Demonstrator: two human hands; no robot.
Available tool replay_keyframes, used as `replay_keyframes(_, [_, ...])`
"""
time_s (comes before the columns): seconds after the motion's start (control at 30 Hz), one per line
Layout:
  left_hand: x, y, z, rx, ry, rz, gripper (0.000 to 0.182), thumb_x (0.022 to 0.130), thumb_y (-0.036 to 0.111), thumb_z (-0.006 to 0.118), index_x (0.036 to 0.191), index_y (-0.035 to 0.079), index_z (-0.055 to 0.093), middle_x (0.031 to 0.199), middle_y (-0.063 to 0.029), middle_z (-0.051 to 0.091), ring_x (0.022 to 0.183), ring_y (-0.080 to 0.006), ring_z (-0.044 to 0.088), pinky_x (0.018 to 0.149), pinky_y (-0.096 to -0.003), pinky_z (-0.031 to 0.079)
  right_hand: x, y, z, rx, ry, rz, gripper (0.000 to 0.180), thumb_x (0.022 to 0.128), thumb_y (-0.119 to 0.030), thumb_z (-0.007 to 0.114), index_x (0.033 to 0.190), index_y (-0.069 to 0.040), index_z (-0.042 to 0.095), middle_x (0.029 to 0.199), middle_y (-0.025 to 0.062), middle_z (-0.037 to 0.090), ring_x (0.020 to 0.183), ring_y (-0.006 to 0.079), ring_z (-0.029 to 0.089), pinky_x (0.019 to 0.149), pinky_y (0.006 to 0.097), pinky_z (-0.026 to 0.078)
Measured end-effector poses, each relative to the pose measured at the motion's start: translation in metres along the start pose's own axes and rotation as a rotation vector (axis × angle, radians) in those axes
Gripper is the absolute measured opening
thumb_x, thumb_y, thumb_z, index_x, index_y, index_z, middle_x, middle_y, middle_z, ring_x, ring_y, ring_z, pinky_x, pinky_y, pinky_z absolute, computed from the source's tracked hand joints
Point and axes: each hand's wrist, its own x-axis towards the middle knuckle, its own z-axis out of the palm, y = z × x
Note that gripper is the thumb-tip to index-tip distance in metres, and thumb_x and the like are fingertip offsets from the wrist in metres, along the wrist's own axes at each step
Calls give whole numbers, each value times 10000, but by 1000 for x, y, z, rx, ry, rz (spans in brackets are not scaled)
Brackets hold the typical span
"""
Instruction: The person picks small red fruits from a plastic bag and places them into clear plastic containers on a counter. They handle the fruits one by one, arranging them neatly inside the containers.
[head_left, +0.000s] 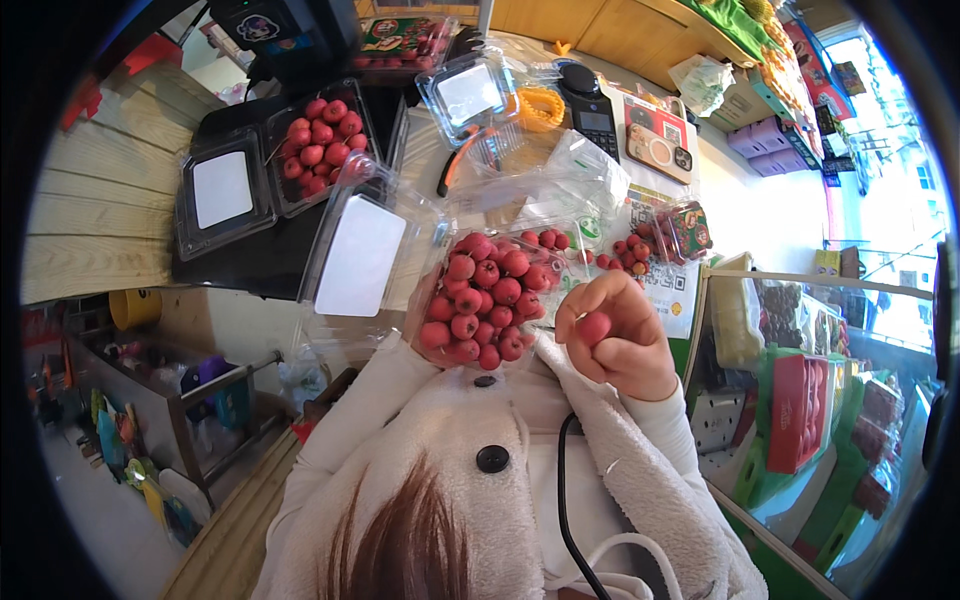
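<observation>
Between the fingers and thumb of my right hand (619, 334) is one red hawthorn fruit (594, 328). To its left, close to my chest, an open clear plastic clamshell box (424, 300) is full of hawthorn fruits (484, 289). Its lid (360, 255), bearing a white label, is folded out to the left. My left hand is hidden; only the sleeve shows, running up under the box. Loose hawthorns (628, 253) lie on the counter beyond my right hand, beside a small closed clear box of fruit (682, 231).
A second open box of hawthorns (319, 146) stands on a black surface at the left. Farther back are an empty clear box (469, 97), orange-handled scissors (454, 165), a payment terminal (592, 112) and a phone (660, 152). A glass display case (795, 285) borders the right.
</observation>
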Motion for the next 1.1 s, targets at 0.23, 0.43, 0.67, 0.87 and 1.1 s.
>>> replay_keyframes(0.23, [-9, 1, 3, -53, -250, 80, 585, 973, 439, 290, 1373, 29, 406, 1414, -160, 431, 1303, -286, 429, 1109, -415, 331, 28, 2, 12, -973, -126, -395, 153, 763, 33, 661, 889, -52, 644, 795, 33, 559, 566, 129, 489, 478, 274, 369])
replay_keyframes(0.43, [-5, -10, -6, 161, -26, 326, 441, 1005, 352, 322, 1271, 37, 478, 1277, -149, 529, 1206, -267, 501, 1043, -401, 390, 51, 15, 23, -1659, -294, -527, 272, 731, -44, 701, 996, -86, 655, 754, 39, 533, 571, 193, 554, 501, 321, 457])
replay_keyframes(0.67, [-18, 0, 1, 137, -92, 296, 451, 970, 357, 443, 1238, 1, 513, 1184, -138, 595, 1043, -270, 613, 885, -381, 524, 44, 15, 11, -177, -254, 84, 266, 924, -198, 591, 1138, -43, 572, 822, 77, 582, 503, 98, 438, 448, 227, 346])
replay_keyframes(0.87, [-13, -5, 14, 154, 5, 335, 490, 958, 402, 455, 1258, 19, 516, 1259, -102, 577, 1141, -265, 570, 899, -413, 517, 32, 9, 5, 469, -196, 422, 357, 999, -280, 462, 1203, 7, 523, 872, 91, 599, 452, 71, 365, 415, 209, 269])
replay_keyframes(1.1, [-10, 2, 1, -17, -327, 150, 484, 977, 389, 393, 1294, 34, 479, 1291, -100, 533, 1162, -236, 544, 948, -382, 476, 28, 11, 3, 486, -180, 377, 330, 994, -278, 459, 1185, -14, 513, 943, 112, 633, 445, 72, 381, 392, 220, 260])
